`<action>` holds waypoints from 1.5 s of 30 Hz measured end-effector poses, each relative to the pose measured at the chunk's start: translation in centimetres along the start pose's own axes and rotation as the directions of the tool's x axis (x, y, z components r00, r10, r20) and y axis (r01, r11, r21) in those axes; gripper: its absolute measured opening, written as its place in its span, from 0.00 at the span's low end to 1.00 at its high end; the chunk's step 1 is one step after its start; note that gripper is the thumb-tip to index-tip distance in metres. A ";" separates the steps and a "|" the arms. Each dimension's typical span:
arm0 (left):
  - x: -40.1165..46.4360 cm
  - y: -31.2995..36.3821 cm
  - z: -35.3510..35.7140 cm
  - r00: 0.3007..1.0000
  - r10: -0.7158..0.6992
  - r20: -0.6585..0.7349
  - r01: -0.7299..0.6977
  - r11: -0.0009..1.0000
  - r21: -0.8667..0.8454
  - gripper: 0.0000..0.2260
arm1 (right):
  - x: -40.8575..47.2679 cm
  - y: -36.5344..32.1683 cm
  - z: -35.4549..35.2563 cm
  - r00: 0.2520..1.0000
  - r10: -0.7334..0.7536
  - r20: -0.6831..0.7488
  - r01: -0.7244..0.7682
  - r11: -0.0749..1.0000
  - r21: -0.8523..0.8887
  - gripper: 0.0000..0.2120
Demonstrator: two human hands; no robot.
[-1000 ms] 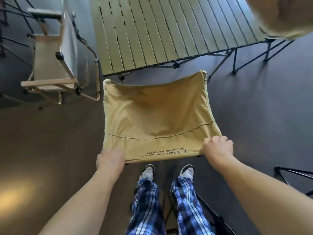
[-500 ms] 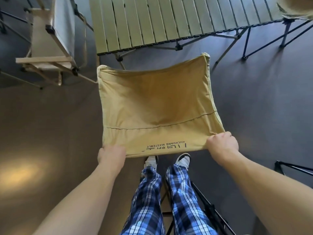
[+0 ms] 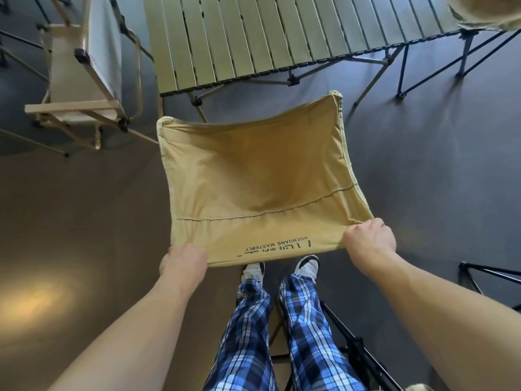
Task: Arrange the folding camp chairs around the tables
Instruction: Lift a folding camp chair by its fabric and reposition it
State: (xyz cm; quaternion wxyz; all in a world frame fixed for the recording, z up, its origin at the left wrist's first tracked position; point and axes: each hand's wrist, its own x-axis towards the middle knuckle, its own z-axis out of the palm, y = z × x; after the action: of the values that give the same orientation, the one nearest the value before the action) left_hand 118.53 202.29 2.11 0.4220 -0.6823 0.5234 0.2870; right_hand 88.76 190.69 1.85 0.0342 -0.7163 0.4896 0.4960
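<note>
Tan camp chair (image 3: 253, 176) held out front, near slatted table (image 3: 253, 32); left hand (image 3: 184, 261) & right hand (image 3: 369, 241) grip its near corners, well apart.

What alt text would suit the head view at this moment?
Seen from above, a person's left hand and right hand grip the near corners of a tan fabric camp chair seat held before a slatted olive folding table. A beige wooden-armed folding chair stands at its left end.
</note>
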 end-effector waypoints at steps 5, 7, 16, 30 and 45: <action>0.3 -0.2 -0.6 0.993 0.028 0.117 -0.030 0.999 0.016 0.13 | -0.7 0.3 0.0 1.000 0.017 -0.016 -0.015 0.995 0.101 0.20; 0.6 0.2 -1.9 0.984 0.079 0.160 -0.084 0.996 0.026 0.12 | -1.2 0.8 0.1 0.995 0.092 -0.048 -0.081 0.979 0.188 0.28; -2.4 13.6 -10.0 0.774 0.606 -0.186 -0.542 0.785 0.300 0.15 | -8.6 6.3 8.9 0.840 0.448 0.306 -0.542 0.667 0.511 0.43; -20.2 40.3 0.8 0.333 0.857 0.393 -0.761 -0.002 0.649 0.29 | -32.3 -2.5 33.6 0.270 0.162 0.949 -0.936 -0.188 0.298 0.34; -21.6 39.9 13.2 0.663 0.670 0.333 -0.037 -0.416 0.909 0.22 | -38.8 -30.2 30.9 0.312 -0.721 0.619 -0.632 -0.644 -0.432 0.39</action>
State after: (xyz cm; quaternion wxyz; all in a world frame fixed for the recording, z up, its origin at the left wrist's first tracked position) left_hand 74.84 220.28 2.82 0.5212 0.1073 0.8094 -0.2482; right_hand 88.97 248.80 1.92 -0.5780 -0.4753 -0.6544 0.1085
